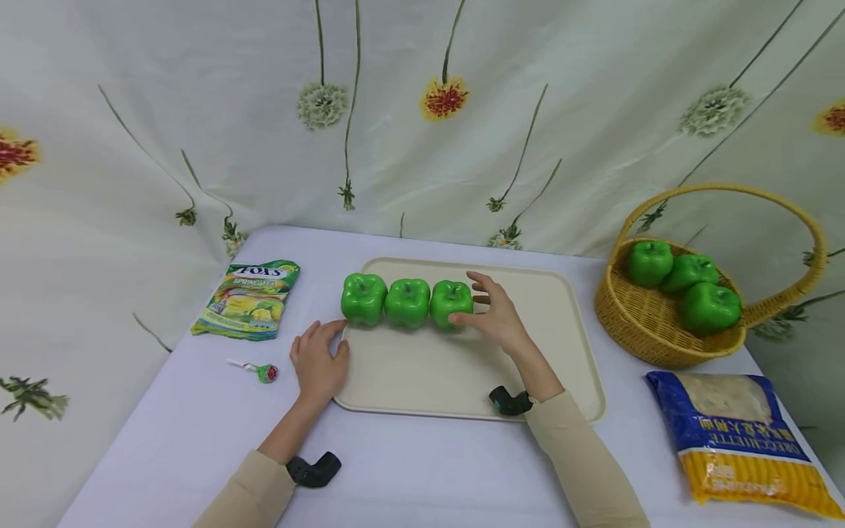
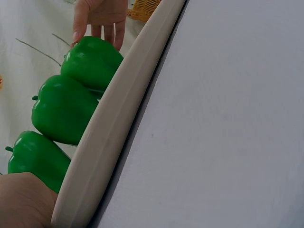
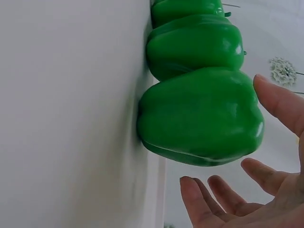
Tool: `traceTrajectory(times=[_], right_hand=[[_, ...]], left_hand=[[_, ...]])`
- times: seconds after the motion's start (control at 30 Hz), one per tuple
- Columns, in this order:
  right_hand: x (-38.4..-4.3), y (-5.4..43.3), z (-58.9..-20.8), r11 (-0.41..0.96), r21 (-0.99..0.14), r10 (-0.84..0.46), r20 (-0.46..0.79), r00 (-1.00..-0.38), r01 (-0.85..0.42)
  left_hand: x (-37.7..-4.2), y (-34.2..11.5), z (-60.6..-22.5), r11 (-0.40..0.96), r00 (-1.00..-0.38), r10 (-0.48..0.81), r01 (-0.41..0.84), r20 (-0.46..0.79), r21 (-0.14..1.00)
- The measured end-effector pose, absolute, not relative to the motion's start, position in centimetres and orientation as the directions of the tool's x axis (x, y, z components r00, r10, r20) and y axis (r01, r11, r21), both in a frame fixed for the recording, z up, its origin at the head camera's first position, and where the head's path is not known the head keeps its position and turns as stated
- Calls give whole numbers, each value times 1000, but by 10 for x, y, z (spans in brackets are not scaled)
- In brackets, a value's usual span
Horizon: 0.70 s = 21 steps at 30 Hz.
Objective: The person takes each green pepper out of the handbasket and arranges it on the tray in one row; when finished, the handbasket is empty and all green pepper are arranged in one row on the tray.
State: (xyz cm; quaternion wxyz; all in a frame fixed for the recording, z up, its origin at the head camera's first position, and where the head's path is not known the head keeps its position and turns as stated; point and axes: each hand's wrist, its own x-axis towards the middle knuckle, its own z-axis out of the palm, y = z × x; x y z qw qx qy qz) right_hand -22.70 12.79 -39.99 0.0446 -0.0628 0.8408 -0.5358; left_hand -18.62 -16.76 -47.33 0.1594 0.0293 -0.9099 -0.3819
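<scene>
Three glossy green bell peppers stand side by side in a row on the cream tray (image 1: pixel 409 374): a left one (image 1: pixel 364 299), a middle one (image 1: pixel 407 303) and a right one (image 1: pixel 451 302). My right hand (image 1: pixel 494 314) is at the right pepper, fingers spread and thumb apart from them. In the right wrist view the thumb tip is right at this pepper's (image 3: pixel 199 116) upper side, and the fingertips (image 3: pixel 190 187) stand off below it. At the tray's left rim, my left hand (image 1: pixel 319 361) rests with relaxed fingers, its fingertips close to the left pepper (image 2: pixel 38 159).
A wicker basket (image 1: pixel 634 341) with a tall handle holds three more green peppers (image 1: pixel 711 308) at the right. Before it lies a blue and yellow pasta bag (image 1: pixel 746 440). On the left are a Fox's candy bag (image 1: pixel 251 299) and a wrapped lollipop (image 1: pixel 266 373). Flowered cloth (image 1: pixel 396 161) hangs behind.
</scene>
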Motion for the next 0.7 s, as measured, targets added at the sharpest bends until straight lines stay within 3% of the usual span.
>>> traceTrajectory(times=[0.23,0.7], right_hand=[[-217,146,-376,418,-904,-160,29,-987,-94],[-162,248,-309,692,-704,-186,34,-982,-156]], left_hand=[[-187,-166,-474,701,-951,-166,73,261,710],[-186,-164,-474,705,-940,-178,84,291,705]])
